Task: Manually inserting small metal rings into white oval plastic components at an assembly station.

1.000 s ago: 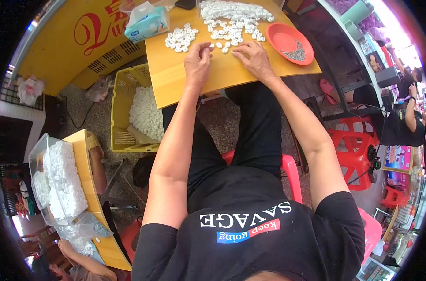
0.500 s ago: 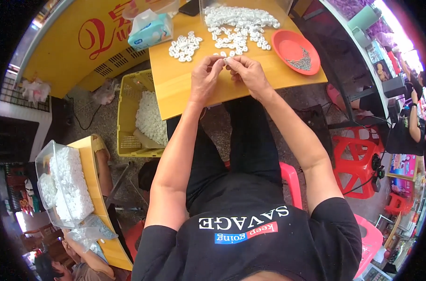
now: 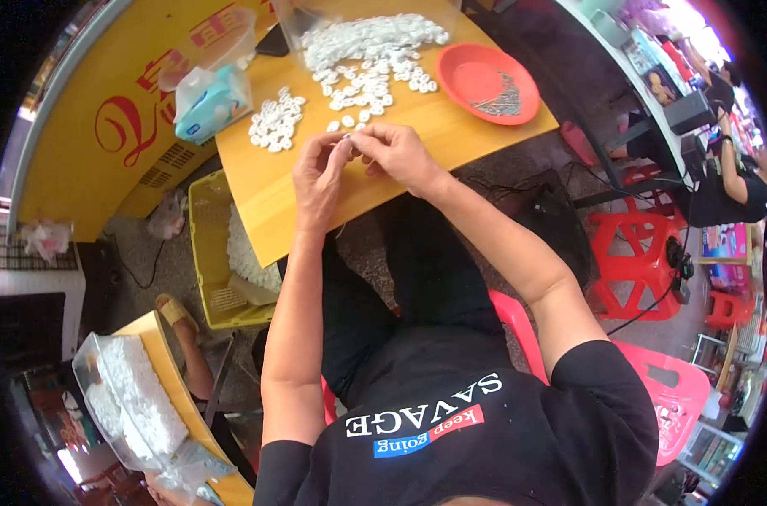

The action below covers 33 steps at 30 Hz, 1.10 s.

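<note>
Over the near edge of the wooden table (image 3: pixel 265 211), my two hands meet at the fingertips. My right hand (image 3: pixel 403 158) pinches a small white piece (image 3: pixel 348 137), mostly covered by the fingers. My left hand (image 3: pixel 318 181) is closed with thumb and fingers pressed together against it; what else it grips is hidden. Just beyond the fingertips lie a few loose white oval pieces (image 3: pixel 347 121). A larger spread of them (image 3: pixel 362 88) runs back to a clear bin (image 3: pixel 291 34), and a separate pile (image 3: pixel 275 122) sits to the left.
A red plate (image 3: pixel 451 80) with small metal pins (image 3: pixel 503 99) stands on the right. A tissue pack (image 3: pixel 210 105) lies at the back left. Below the table's left side is a yellow crate (image 3: pixel 205 253) of white pieces. Red stools (image 3: pixel 632 261) stand to the right.
The whole view has shifted and tilted, so the table and hands appear further left. My fingertips stay together around the small white piece.
</note>
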Each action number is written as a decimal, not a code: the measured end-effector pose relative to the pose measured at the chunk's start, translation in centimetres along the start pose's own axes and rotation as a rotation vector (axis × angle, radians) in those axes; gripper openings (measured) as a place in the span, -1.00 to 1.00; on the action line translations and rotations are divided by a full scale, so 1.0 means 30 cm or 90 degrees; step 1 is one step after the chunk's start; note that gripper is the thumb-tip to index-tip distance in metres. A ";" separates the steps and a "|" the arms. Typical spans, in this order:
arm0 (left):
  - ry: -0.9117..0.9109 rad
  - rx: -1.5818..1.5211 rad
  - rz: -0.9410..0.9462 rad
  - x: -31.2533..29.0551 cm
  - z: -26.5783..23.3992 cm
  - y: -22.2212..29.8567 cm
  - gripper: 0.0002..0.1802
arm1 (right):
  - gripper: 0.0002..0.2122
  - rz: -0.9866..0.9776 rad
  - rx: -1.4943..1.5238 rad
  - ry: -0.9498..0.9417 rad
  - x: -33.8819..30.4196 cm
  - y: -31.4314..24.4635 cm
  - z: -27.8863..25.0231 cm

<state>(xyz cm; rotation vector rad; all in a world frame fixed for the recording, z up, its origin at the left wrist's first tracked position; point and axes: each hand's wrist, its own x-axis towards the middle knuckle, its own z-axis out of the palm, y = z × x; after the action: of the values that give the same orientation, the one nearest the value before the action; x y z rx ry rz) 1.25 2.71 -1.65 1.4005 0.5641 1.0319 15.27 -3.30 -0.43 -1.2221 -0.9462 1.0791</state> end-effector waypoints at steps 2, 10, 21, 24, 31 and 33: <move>0.013 0.008 -0.020 -0.001 0.001 0.005 -0.84 | -0.78 0.000 -0.048 0.015 -0.001 -0.008 -0.009; 0.026 0.000 -0.067 -0.015 0.020 0.007 -0.83 | -0.86 -0.351 -0.419 0.111 -0.004 -0.023 -0.020; 0.004 -0.386 -0.254 -0.026 0.019 0.045 -0.84 | -0.84 -0.334 -0.289 -0.028 -0.025 -0.086 -0.055; -0.059 -0.521 -0.325 -0.024 -0.004 0.043 -0.85 | -0.78 -0.424 -0.300 -0.124 -0.009 -0.088 -0.090; -0.034 -0.564 -0.332 -0.045 0.033 0.093 -0.86 | -0.91 -0.378 -0.319 -0.074 -0.026 -0.129 -0.074; 0.002 -0.471 -0.314 -0.049 0.058 0.121 -0.86 | -0.92 -0.328 -0.293 -0.044 -0.042 -0.137 -0.062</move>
<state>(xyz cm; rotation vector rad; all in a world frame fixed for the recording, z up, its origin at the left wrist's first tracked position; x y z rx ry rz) 1.12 0.07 1.72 0.5642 0.4305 0.7222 17.24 -5.07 3.43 -1.2072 -1.5200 0.5085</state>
